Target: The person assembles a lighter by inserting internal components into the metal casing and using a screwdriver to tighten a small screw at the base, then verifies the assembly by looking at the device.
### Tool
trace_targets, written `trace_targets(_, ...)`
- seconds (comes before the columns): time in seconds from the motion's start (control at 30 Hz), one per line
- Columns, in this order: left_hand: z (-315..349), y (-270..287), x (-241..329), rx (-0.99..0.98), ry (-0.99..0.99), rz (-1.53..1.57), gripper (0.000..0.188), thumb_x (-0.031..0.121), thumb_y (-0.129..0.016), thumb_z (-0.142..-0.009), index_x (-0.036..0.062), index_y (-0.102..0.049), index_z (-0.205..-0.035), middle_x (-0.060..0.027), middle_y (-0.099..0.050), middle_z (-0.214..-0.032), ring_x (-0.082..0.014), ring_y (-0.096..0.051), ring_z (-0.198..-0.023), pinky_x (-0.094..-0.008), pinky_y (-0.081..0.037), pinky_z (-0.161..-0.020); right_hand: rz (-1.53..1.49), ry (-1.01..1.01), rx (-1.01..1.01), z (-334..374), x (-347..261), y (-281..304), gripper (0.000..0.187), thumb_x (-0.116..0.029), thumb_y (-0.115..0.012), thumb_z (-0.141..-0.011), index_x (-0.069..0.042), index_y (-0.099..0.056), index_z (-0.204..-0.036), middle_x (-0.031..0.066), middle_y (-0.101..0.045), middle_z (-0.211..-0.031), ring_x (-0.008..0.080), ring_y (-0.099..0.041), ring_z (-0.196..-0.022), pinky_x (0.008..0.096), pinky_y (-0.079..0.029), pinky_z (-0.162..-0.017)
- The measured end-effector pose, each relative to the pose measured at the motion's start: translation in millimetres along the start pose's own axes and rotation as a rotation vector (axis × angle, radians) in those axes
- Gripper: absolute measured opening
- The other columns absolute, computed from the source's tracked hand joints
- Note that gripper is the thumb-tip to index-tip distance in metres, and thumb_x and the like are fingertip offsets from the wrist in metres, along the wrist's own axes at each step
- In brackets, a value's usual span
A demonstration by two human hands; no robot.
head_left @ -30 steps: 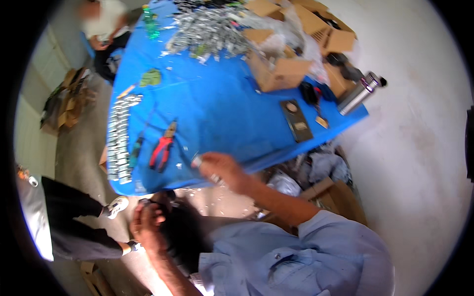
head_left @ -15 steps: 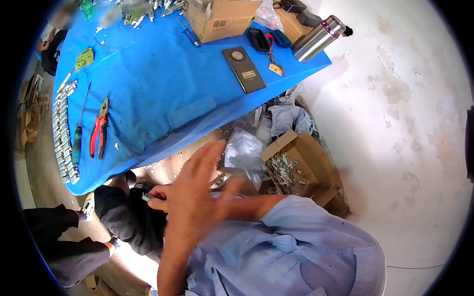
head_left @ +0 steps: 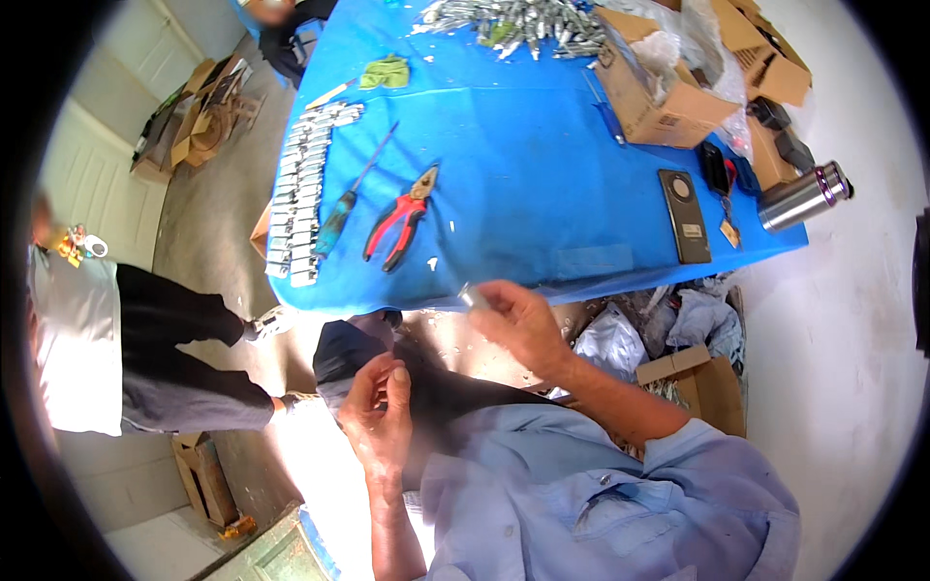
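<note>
My right hand (head_left: 523,324) pinches a small silvery metal piece (head_left: 472,295) between thumb and fingertips, just below the near edge of the blue bench (head_left: 542,184). My left hand (head_left: 380,412) hangs lower, fingers loosely curled, holding nothing I can make out. Red-handled pliers (head_left: 399,228) lie on the bench above.

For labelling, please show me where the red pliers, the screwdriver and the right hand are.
red pliers (head_left: 399,225): head view, on the red handles.
screwdriver (head_left: 334,221): head view, on its blue-green handle.
right hand (head_left: 518,320): head view, on the back of the hand.
</note>
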State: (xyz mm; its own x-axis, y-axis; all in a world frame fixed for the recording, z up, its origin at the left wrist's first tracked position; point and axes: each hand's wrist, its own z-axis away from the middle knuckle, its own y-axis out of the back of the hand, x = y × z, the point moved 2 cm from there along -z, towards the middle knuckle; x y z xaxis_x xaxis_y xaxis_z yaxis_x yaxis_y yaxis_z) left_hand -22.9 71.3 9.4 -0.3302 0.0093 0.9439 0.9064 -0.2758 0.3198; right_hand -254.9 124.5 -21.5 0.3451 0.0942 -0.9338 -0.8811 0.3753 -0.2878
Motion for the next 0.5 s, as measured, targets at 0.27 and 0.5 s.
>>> trace_targets(0.27, 3.1, -18.3, 4.8, 0.014, 0.034, -0.042, 0.021, 0.01, -0.073, -0.098, -0.0039, -0.074, -0.114, -0.0054, -0.074, -0.095, -0.0105, -0.069, -0.082, -0.0236, -0.055, -0.074, 0.159, 0.208, 0.076, -50.8, -51.7, 29.3, 0.029, -0.015, -0.074, -0.098, 0.001, -0.067, -0.12, -0.0029, -0.066, -0.094, 0.0034, -0.058, -0.083, 0.0222, -0.048, -0.071)
trace_targets(0.5, -57.9, -51.9, 32.6, 0.015, -0.401, -0.274, 0.016, 0.005, -0.074, -0.095, -0.0021, -0.075, -0.11, -0.0113, -0.073, -0.09, -0.0172, -0.069, -0.073, -0.0296, -0.054, -0.067, 0.394, 0.354, 0.105, -88.7, -68.8, 51.9, 0.024, -0.016, -0.073, -0.097, 0.002, -0.07, -0.114, -0.0012, -0.068, -0.089, 0.0059, -0.059, -0.077, 0.0256, -0.049, -0.068)
